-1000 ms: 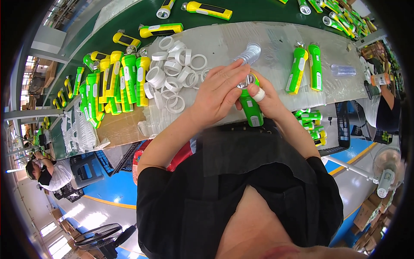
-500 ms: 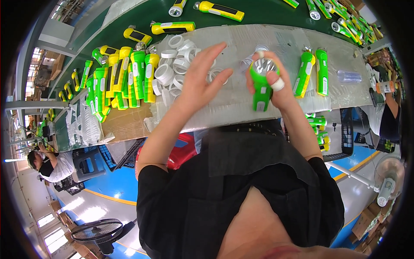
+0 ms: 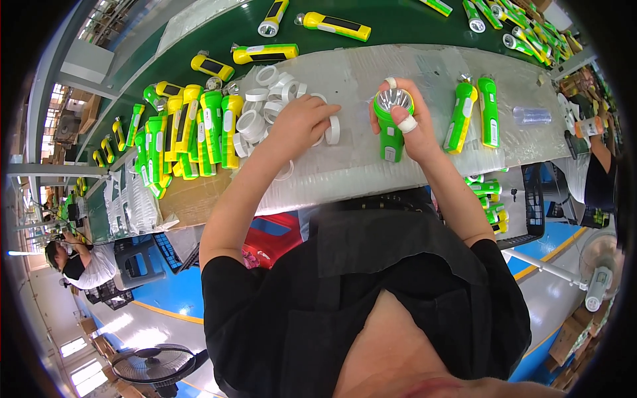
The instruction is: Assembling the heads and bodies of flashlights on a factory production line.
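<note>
My right hand (image 3: 415, 126) is closed round a green flashlight (image 3: 391, 142), its shiny reflector turned up. White tape wraps the thumb and one finger of this hand. At the edge of a heap of white plastic rings (image 3: 251, 124), my left hand (image 3: 302, 129) has its fingers bent round one upright white ring (image 3: 334, 131) at the fingertips. The thumb's grip is partly hidden. A yellow-green flashlight (image 3: 460, 119) and a green flashlight (image 3: 489, 113) lie to the right of my right hand.
Many yellow and green flashlights (image 3: 189, 126) lie packed left of the rings. More rest on the green surface (image 3: 398, 26) beyond the plastic-covered cardboard (image 3: 371, 172). A clear plastic tube (image 3: 532, 115) lies at right; a black crate (image 3: 533, 205) stands below the edge. Co-workers sit at both sides.
My left hand has come down from its open, raised pose onto the rings, its fingers bending round one. My right hand has shifted slightly left with the flashlight.
</note>
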`<control>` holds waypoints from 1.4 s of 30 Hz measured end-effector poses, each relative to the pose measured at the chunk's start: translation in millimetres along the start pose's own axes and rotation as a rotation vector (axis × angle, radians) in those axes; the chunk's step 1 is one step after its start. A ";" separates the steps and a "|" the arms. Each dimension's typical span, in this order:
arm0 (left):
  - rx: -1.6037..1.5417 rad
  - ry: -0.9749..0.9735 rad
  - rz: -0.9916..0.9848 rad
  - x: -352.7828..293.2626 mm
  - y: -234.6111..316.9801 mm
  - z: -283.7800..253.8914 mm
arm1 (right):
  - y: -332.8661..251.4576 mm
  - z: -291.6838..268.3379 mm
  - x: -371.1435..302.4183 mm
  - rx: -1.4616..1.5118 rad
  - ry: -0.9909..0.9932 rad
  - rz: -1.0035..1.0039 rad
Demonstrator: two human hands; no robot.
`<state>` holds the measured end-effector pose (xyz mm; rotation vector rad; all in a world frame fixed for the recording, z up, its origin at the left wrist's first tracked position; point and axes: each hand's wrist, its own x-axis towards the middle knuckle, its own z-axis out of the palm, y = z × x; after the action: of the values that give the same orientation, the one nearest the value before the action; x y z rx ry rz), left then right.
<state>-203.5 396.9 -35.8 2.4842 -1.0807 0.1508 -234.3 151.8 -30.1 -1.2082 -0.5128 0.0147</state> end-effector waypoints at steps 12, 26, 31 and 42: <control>0.141 0.013 0.049 0.9 27.0 5.0 | -0.5 -1.3 2.7 0.003 0.047 -0.061; -0.215 0.500 0.072 36.9 71.6 -28.9 | 0.8 2.1 -0.8 -0.053 0.012 -0.040; -0.192 0.459 0.125 40.5 72.1 -32.3 | 3.6 -8.0 -2.4 -0.157 -0.021 -0.078; -0.112 0.360 0.267 58.1 77.1 -34.8 | -83.8 -49.2 16.2 -0.798 -0.232 -0.254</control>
<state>-216.5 325.7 37.0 2.0988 -1.2159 0.5758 -222.5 81.7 38.2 -1.9206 -0.9214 -0.2936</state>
